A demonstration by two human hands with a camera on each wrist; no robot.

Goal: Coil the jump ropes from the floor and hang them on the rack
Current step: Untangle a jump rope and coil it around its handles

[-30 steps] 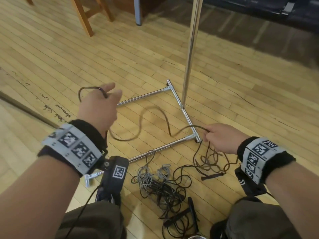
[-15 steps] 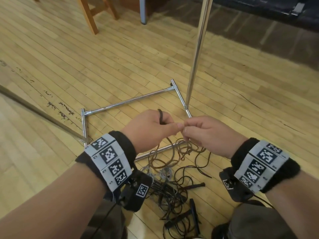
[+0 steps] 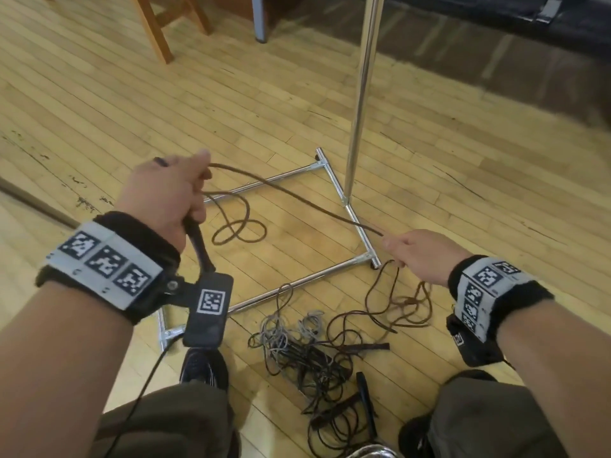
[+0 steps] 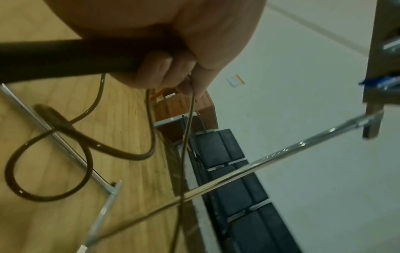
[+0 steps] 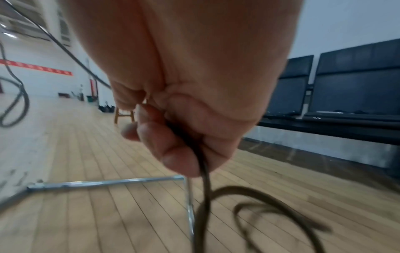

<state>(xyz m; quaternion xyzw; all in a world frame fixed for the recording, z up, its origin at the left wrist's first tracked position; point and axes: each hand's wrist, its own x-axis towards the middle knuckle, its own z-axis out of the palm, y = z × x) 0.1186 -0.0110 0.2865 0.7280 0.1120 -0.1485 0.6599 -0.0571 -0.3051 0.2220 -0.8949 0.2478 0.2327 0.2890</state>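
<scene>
A brown jump rope [image 3: 297, 196] runs taut between my two hands above the floor. My left hand [image 3: 165, 196] grips its dark handle [image 3: 198, 242] together with a hanging loop [image 3: 238, 226] of the rope; in the left wrist view the fingers [image 4: 164, 71] curl round the handle [image 4: 65, 58]. My right hand [image 3: 420, 252] pinches the rope further along, and the rest trails down to the floor [image 3: 396, 302]. The right wrist view shows the rope [image 5: 203, 171] leaving the closed fingers [image 5: 171, 150]. The chrome rack [image 3: 360, 104] stands just beyond, its base frame [image 3: 297, 279] on the floor.
A tangle of grey and dark ropes with handles [image 3: 307, 355] lies on the wooden floor between my knees. A wooden stool's legs [image 3: 155, 31] stand at the back left, dark bench seats [image 3: 529, 21] at the back right. My shoe [image 3: 203, 365] is near the rack's base.
My hands were together half a second ago. They have since drawn apart, the left up and left, the right down and right, pulling a length of brown rope taut; a new loop hangs from the left hand.
</scene>
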